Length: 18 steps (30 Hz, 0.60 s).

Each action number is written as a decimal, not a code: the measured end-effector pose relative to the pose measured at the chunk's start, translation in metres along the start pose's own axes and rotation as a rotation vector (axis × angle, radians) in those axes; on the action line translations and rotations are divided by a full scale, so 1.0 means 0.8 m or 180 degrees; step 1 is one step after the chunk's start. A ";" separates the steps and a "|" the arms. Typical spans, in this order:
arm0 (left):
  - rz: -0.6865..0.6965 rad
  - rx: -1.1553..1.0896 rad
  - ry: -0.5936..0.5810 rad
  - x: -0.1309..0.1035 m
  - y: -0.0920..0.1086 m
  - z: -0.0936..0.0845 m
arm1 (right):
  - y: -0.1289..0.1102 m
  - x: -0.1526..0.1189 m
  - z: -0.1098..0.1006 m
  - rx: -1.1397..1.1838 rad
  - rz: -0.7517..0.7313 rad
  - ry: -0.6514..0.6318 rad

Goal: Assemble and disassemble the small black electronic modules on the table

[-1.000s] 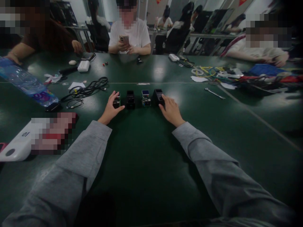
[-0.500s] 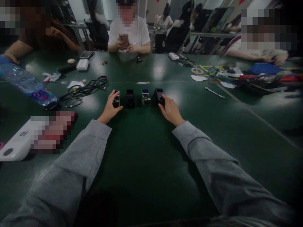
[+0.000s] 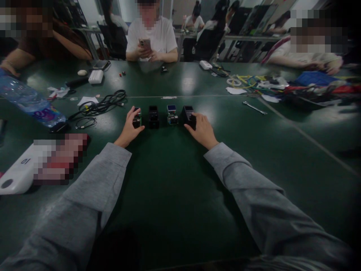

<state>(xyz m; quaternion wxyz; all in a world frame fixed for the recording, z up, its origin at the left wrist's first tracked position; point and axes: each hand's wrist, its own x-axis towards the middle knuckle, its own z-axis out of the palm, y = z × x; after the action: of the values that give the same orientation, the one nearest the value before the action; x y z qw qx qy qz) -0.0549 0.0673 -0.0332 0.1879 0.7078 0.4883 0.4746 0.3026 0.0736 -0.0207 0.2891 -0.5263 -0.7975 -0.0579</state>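
Observation:
Four small devices stand in a row on the dark green table. At the left end, a green circuit board device (image 3: 137, 120) is partly covered by my left hand (image 3: 130, 128), whose fingers and thumb lie around it. Beside it stands a black boxed device (image 3: 153, 117), untouched. Third comes an open circuit board with a small screen (image 3: 172, 115), also untouched. My right hand (image 3: 203, 130) has its fingers and thumb around the right side and front of the second black boxed device (image 3: 188, 115) at the right end.
A water bottle (image 3: 31, 101), black cables (image 3: 104, 103) and a white device (image 3: 21, 167) lie at left. A wrench (image 3: 255, 108) lies at right, before a heap of coloured wires (image 3: 254, 84). People sit across the table (image 3: 175, 195), one holding a phone (image 3: 144, 45).
The whole view has shifted slightly, so the table things sit a little further left. My right thumb has moved a little further across the front of the right-hand black device.

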 end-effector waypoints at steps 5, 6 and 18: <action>-0.0016 -0.0027 -0.0032 -0.001 0.001 0.000 | 0.004 0.000 0.004 0.0079 -0.0033 -0.0076; -0.0026 -0.0045 -0.0033 -0.001 0.001 -0.001 | 0.005 0.000 0.004 0.0091 -0.0034 -0.0089; -0.0058 -0.0005 -0.0079 -0.001 0.004 -0.001 | 0.001 0.000 0.000 -0.0047 0.0012 -0.0035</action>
<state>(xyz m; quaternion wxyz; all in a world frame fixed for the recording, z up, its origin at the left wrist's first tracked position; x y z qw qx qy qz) -0.0540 0.0648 -0.0309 0.1988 0.7091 0.4920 0.4644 0.3034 0.0738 -0.0212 0.2810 -0.5302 -0.7977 -0.0603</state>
